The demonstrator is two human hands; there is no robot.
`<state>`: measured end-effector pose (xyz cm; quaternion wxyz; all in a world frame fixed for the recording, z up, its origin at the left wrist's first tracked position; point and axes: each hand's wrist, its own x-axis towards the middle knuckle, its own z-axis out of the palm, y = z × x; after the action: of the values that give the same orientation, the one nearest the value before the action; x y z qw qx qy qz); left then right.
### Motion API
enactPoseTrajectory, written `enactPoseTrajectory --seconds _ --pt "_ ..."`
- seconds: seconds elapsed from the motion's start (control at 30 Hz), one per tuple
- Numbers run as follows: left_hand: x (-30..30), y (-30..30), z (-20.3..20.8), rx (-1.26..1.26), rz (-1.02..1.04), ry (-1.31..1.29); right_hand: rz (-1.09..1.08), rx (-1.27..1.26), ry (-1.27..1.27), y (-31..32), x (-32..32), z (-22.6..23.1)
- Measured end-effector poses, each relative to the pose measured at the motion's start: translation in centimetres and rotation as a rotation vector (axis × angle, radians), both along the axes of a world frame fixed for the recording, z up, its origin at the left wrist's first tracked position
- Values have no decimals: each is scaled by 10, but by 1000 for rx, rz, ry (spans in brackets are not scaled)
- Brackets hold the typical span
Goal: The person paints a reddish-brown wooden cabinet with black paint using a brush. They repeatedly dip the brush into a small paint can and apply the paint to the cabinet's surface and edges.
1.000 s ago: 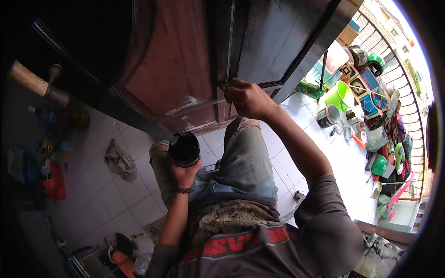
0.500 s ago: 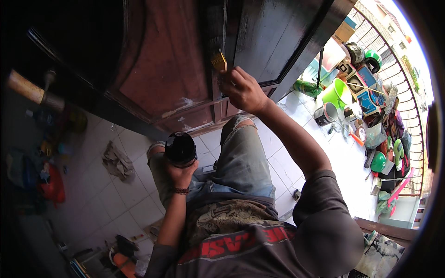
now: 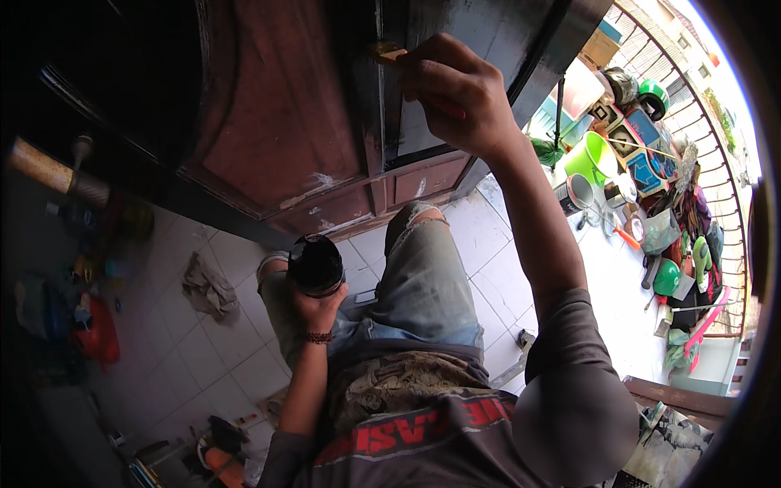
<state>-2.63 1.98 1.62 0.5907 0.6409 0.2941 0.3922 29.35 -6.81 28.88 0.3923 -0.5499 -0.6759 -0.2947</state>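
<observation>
right hand closed around paintbrush, bristles against dark wooden door | left hand grips dark paint can at knee | brush likely light, stiff-handled, wet bristles; hold handle | can probably heavy, spillable; keep upright

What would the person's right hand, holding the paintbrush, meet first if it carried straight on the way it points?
Probably the dark wooden door: the right hand points its paintbrush at the panel edge, seemingly already touching it.
</observation>
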Motion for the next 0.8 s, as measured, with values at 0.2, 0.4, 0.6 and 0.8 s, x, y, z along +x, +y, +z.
enactPoseTrajectory --seconds 0.2,0.4,0.6,0.8 --pt "0 -1 10 -41 29 78 68 249 -121 10 -12 -32" --pt "-2 2 -5 54 29 104 -64 -165 19 8 -9 -209" --pt "2 -1 6 21 34 11 19 -510 167 -12 -20 -211" --pt "-1 0 0 -59 -1 50 66 -277 151 13 -7 -84"
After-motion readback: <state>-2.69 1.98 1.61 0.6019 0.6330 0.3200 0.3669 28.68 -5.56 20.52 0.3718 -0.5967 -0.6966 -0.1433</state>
